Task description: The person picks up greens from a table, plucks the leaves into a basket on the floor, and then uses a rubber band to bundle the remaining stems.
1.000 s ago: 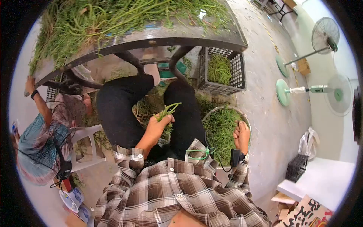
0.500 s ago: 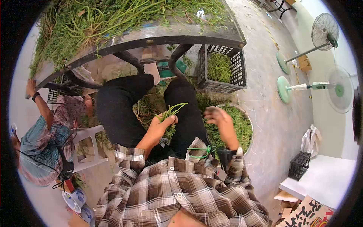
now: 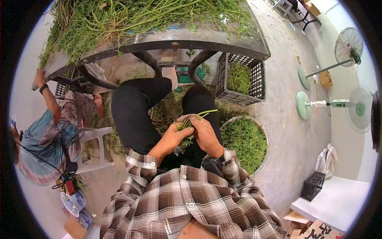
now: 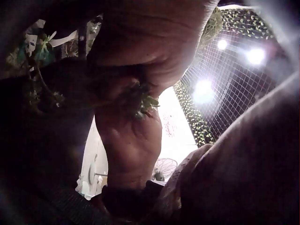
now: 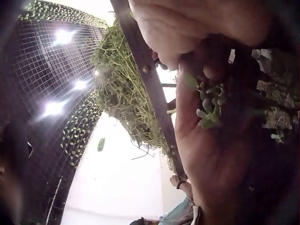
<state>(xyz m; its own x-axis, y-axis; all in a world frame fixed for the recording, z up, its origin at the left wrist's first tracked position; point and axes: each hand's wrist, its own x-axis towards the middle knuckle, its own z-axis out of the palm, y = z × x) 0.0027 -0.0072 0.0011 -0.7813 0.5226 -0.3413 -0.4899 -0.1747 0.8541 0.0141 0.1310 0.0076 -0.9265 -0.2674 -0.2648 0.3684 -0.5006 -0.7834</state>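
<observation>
A small bunch of leafy green stems (image 3: pixel 211 111) is held over the lap, between the knees. My left hand (image 3: pixel 173 138) grips it, thumb on top. My right hand (image 3: pixel 207 137) meets the left at the bunch, thumb and fingers pinching the stems, whose long ends stick out to the right. Small rounded leaves (image 5: pixel 211 110) show below the hands in the right wrist view. More leaves (image 4: pixel 144 105) appear in front of the right hand in the left wrist view. Beside my right leg stands a round basket (image 3: pixel 267 139) filled with short green sprigs (image 3: pixel 244 145).
A large heap of greens (image 3: pixel 119 24) covers the table (image 3: pixel 167 46) ahead. Beneath its right end is a black crate (image 3: pixel 240 96) with stems inside. Another person (image 3: pixel 47 143) sits at the left near a white stool (image 3: pixel 97 149). Two fans (image 3: pixel 304 105) stand at the right.
My right hand has come from over the round basket, across to the left, and joined the left hand at the stems. The left hand has kept its grip on the bunch.
</observation>
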